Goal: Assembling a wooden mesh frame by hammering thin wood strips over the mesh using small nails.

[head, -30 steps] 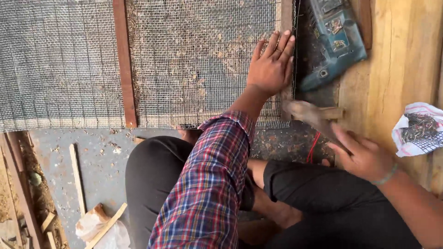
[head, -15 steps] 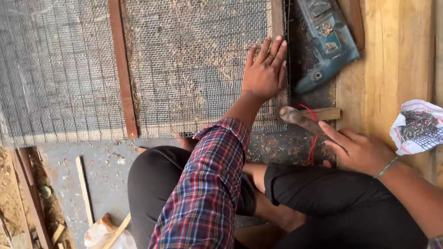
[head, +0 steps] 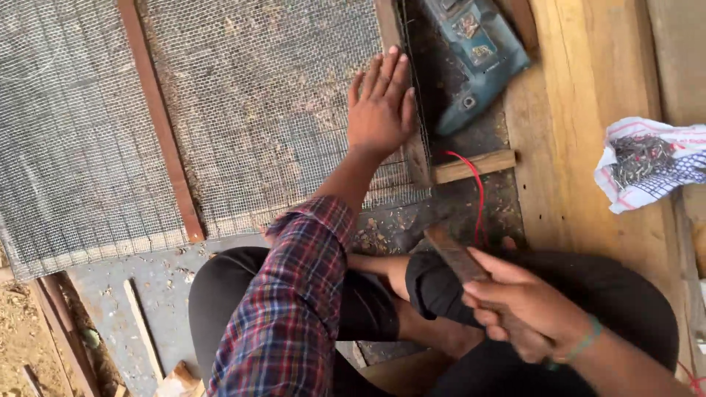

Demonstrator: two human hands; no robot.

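Observation:
My left hand (head: 381, 106) lies flat with fingers spread on a sheet of wire mesh (head: 257, 110), pressing it down near its right edge over a wooden frame (head: 163, 140). My right hand (head: 526, 305) is low at the right, above my knee, closed around the wooden handle of a hammer (head: 454, 254); the hammer's head is not clear. A plaid sleeve covers my left arm. I sit with legs folded in dark trousers.
A blue-green power tool (head: 474, 55) lies just right of the mesh. A short wood strip (head: 474, 165) and a red wire (head: 478, 195) lie below it. A plastic bag of small nails (head: 647, 162) rests on pale planks at the right. Wood scraps lie at lower left.
My right hand with the hammer has dropped from beside the wood strip down toward my knee. My left hand stays flat on the mesh.

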